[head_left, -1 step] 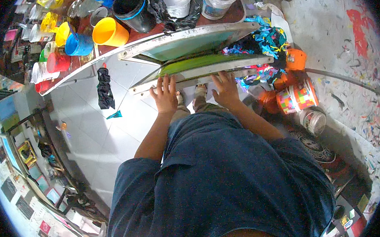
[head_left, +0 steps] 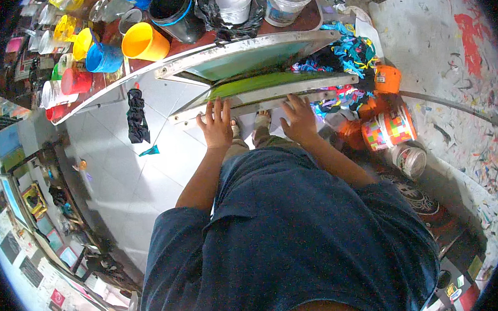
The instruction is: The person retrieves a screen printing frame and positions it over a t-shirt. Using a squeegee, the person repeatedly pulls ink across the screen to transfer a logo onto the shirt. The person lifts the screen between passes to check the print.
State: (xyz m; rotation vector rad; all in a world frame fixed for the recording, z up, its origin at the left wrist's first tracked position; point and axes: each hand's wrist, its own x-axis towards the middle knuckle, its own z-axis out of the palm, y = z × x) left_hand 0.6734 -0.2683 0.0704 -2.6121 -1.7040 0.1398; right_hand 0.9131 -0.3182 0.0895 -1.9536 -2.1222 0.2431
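Both my hands rest at the near edge of a screen-printing frame (head_left: 279, 91) with white bars and yellow-green mesh. My left hand (head_left: 217, 127) lies with fingers spread over the left part of its bar. Farther right, my right hand (head_left: 300, 120) has its fingers stretched toward the same edge, thumb apart; whether every fingertip touches is hard to tell. A second white frame with blue-green mesh (head_left: 254, 61) leans just beyond the first, against the table's edge.
A dark red table (head_left: 133, 65) ahead carries a yellow bucket (head_left: 145, 42), a blue bucket (head_left: 103, 59) and a black bucket (head_left: 174, 16). Coloured cloth scraps (head_left: 357, 49) are heaped at right, near an orange container (head_left: 387, 79) and a checkered bucket (head_left: 388, 127). Black cloth (head_left: 137, 117) lies on the tiles.
My right hand has shifted slightly to the right along the frame's edge. My left hand and the frames stay where they were.
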